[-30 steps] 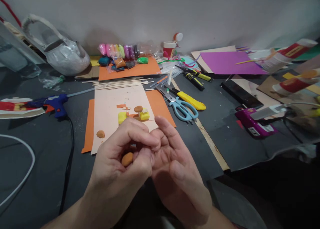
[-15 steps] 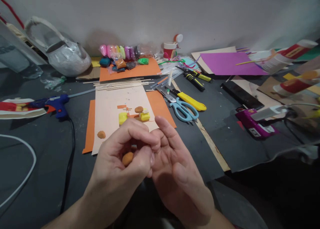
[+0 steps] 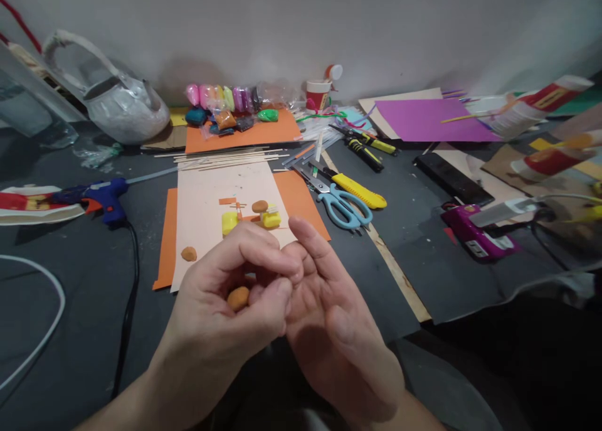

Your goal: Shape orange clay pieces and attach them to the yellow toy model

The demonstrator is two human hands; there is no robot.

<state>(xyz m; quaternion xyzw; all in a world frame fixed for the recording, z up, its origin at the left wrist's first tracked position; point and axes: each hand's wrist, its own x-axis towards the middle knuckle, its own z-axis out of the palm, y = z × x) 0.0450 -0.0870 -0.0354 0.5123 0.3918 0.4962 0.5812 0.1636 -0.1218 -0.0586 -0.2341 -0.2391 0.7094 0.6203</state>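
Note:
My left hand (image 3: 235, 293) is curled around an orange-brown lump of modelling clay (image 3: 238, 298), which shows in the hollow of the palm. Its thumb and index finger pinch together against my right palm; anything tiny between the tips is hidden. My right hand (image 3: 324, 318) is cupped with the palm turned in, fingers stretched and thumb apart. Beyond them, on pale card (image 3: 211, 186), lie a small orange clay ball (image 3: 189, 253), a flattened orange clay piece (image 3: 259, 206) and yellow clay pieces (image 3: 270, 219) joined with small sticks and orange bits.
A blue glue gun (image 3: 108, 199) lies left with its black cord. Thin wooden sticks (image 3: 226, 160), blue scissors (image 3: 345, 208) and a yellow utility knife (image 3: 360, 189) lie ahead. Bagged clay (image 3: 226, 101) and a silver teapot (image 3: 122, 108) stand by the wall. A purple power adapter (image 3: 477, 233) sits right.
Both hands stay together in nearly the same pose. The left thumb and index tips have shifted slightly against the right palm, and the view has drifted a little.

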